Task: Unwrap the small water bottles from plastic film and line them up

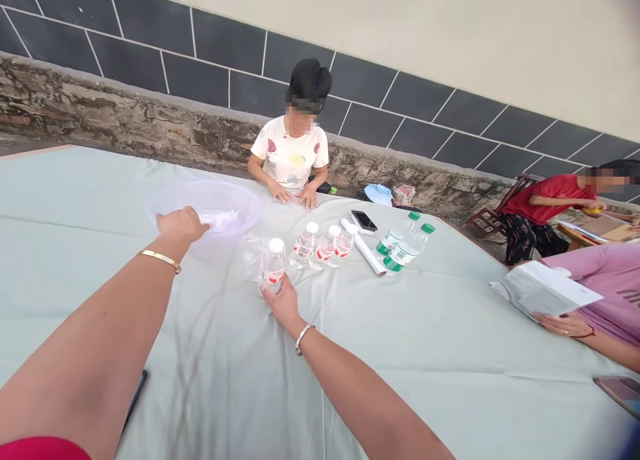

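Observation:
My right hand point(283, 305) is wrapped round the lower part of a small clear water bottle point(273, 271) with a white cap and a red-and-white label. The bottle stands nearly upright at the middle of the table, with crumpled clear plastic wrap point(254, 257) beside it. At the left, my left hand point(183, 224) is closed over the near side of a translucent purple basin point(165, 195). White, see-through plastic point(223, 220) lies in the basin by my fingers. What those fingers hold, if anything, is hidden. Several similar bottles point(325, 247) stand just right of the held one.
Further right are a white roll point(369, 252), a phone point(364, 221) and two green-capped bottles point(406, 250). A person point(293, 150) sits across the pale cloth-covered table point(400, 353), hands on it. At right, another person's hand point(565, 324) holds papers point(543, 288); a person in red point(560, 200) sits behind.

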Motion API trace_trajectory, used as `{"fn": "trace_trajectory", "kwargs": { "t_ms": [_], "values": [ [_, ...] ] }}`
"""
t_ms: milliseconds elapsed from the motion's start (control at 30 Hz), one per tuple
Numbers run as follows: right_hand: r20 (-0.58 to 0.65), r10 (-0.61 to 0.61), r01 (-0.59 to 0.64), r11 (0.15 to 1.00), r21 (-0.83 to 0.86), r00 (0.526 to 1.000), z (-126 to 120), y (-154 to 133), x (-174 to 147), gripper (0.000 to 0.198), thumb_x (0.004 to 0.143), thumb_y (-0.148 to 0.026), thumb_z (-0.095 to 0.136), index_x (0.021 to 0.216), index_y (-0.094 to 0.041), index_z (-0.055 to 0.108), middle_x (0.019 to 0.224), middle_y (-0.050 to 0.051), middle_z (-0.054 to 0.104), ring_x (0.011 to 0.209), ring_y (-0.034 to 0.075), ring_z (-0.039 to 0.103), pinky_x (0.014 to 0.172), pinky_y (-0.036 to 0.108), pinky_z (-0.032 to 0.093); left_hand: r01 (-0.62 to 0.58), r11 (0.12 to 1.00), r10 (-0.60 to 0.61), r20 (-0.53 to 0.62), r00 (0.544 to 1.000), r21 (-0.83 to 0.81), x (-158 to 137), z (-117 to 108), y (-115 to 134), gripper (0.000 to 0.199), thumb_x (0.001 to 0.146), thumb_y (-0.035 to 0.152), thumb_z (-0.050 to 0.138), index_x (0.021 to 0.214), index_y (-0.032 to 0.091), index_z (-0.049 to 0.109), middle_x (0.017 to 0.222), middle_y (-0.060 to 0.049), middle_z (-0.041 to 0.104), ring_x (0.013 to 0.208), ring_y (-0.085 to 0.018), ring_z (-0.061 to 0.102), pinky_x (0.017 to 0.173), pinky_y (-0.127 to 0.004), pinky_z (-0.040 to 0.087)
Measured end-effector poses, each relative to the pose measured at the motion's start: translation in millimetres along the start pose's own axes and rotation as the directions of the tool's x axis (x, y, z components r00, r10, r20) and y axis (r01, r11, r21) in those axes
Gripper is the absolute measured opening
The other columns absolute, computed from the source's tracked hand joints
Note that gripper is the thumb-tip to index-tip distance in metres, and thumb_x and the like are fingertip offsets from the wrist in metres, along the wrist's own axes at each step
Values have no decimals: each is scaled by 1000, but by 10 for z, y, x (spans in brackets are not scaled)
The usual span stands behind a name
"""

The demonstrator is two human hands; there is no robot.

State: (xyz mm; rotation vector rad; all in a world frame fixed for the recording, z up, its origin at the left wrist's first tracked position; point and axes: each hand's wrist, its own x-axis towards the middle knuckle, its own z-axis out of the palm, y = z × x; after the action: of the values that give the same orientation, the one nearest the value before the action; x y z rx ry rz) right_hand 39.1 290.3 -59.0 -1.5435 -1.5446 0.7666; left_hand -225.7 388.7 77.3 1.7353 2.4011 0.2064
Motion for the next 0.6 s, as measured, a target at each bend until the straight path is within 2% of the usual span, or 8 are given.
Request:
{"fn": "trace_trajectory", "kwargs": {
  "t_ms": [100, 200, 267, 333, 433, 533, 600],
  "values": [
    [120, 5, -2, 1000, -26, 993, -268, 24, -524, 44, 71, -36, 64, 111, -21, 55, 89, 2, 67, 79, 18, 61, 69, 29, 48, 75, 993, -76, 6, 997, 94, -253, -159, 62, 74, 78, 58, 46, 129, 4, 49, 105, -26, 67, 110, -42, 56, 98, -53, 29],
    [215, 52, -50, 999, -15, 975, -523, 31, -1027, 42, 71, -33, 64, 109, -21, 56, 89, 1, 67, 78, 17, 60, 68, 27, 47, -26, 995, 36, -108, 994, 93, -604, -183, 113, 59, 80, 48, 47, 123, 7, 54, 115, -26, 63, 121, -42, 48, 100, -51, 30],
    [272, 84, -100, 994, 47, 959, -661, 3, -1328, 39, 71, -32, 64, 108, -20, 57, 92, 2, 66, 79, 16, 60, 68, 26, 46, -134, 991, 134, -169, 977, 10, -933, -95, 130, 50, 81, 41, 47, 120, 12, 56, 119, -22, 62, 118, -37, 51, 99, -47, 34],
    [331, 175, -224, 968, 115, 927, -771, -50, -1601, 35, 73, -32, 62, 105, -19, 56, 89, 2, 66, 71, 15, 59, 62, 25, 45, -221, 958, 197, -138, 971, -185, -1360, 82, 119, 40, 82, 39, 44, 113, 19, 60, 119, -14, 65, 110, -30, 58, 92, -39, 41],
    [460, 374, -491, 856, 162, 805, -888, -139, -1955, 27, 78, -38, 58, 95, -18, 56, 67, -2, 59, 49, 10, 49, 48, 22, 39, -214, 859, 226, -30, 974, -466, -2155, 491, 53, 28, 82, 39, 43, 93, 24, 64, 103, -5, 71, 99, -24, 63, 83, -31, 45],
    [578, 453, -640, 751, 164, 679, -956, -195, -2222, 29, 86, -46, 48, 86, -17, 55, 52, -3, 51, 43, 10, 47, 43, 21, 36, -61, 746, 219, 158, 963, -664, -2984, 970, -7, 21, 78, 38, 48, 80, 24, 63, 81, -4, 71, 79, -22, 66, 70, -30, 47],
    [618, 470, -657, 747, 101, 630, -990, -217, -2341, 36, 88, -51, 43, 85, -17, 55, 52, -2, 53, 43, 11, 50, 42, 21, 38, 110, 624, 238, 322, 916, -773, -3419, 1246, 2, 26, 78, 44, 48, 85, 24, 64, 81, -3, 70, 67, -20, 65, 60, -29, 46]
  ]
}}
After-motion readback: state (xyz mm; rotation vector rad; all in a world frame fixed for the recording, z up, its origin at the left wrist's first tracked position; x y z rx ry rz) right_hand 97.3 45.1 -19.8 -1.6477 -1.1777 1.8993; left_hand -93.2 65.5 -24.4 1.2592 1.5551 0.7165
